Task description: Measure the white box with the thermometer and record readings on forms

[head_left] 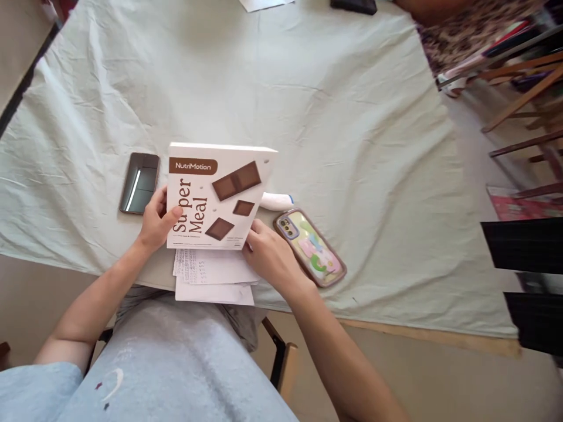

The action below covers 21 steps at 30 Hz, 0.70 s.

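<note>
A white box printed "NutriMotion Super Meal" with brown chocolate pieces is held before me. My left hand grips its left edge, the thumb on the front face and the other fingers behind. At the lower right corner, my right hand is closed around the box edge, its fingertips partly hidden. Sheets of paper with handwriting stick out from under the box toward my lap. Behind the box's right side lies a white object with a blue end, mostly covered, its kind unclear.
A dark-screened phone lies left of the box. Right of my hand is a phone in a patterned case. A black object and white paper lie at the cloth-covered table's far side. Wooden furniture stands at right.
</note>
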Tool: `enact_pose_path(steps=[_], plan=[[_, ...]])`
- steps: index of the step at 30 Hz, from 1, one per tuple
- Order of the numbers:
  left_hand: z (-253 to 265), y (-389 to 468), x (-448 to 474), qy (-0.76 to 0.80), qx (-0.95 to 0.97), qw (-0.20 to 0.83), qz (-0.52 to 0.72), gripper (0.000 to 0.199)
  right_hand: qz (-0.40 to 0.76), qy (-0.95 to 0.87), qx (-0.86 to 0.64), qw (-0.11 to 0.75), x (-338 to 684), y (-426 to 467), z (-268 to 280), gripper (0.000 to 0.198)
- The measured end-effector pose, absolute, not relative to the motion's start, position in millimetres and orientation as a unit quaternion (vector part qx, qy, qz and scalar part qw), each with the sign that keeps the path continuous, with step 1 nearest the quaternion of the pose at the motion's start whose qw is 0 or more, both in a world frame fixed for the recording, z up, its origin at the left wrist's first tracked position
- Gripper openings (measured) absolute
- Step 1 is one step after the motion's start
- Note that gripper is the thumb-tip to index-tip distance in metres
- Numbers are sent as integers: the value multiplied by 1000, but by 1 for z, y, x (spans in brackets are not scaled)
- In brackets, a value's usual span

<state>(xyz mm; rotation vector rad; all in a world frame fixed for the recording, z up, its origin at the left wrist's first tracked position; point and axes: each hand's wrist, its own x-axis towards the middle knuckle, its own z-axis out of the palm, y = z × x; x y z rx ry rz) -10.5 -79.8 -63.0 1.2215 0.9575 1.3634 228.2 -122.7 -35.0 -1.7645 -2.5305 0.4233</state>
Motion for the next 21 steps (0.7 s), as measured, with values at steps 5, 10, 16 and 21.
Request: enact_pose_path(steps=[5,10,16,21], plan=[[-36,-46,-22,351,561,452,598,71,102,-821,-562,1,225,-124,-39,24],[-37,-4,-40,354,572,461,578,74,99,-825,-556,-4,224,-126,-37,24],[-63,23,-42,335,564,496,569,68,83,-833,-547,-8,223,-127,-36,24],[-61,17,-44,371,579,492,533,60,75,-834,-546,-13,223,-129,-36,23]])
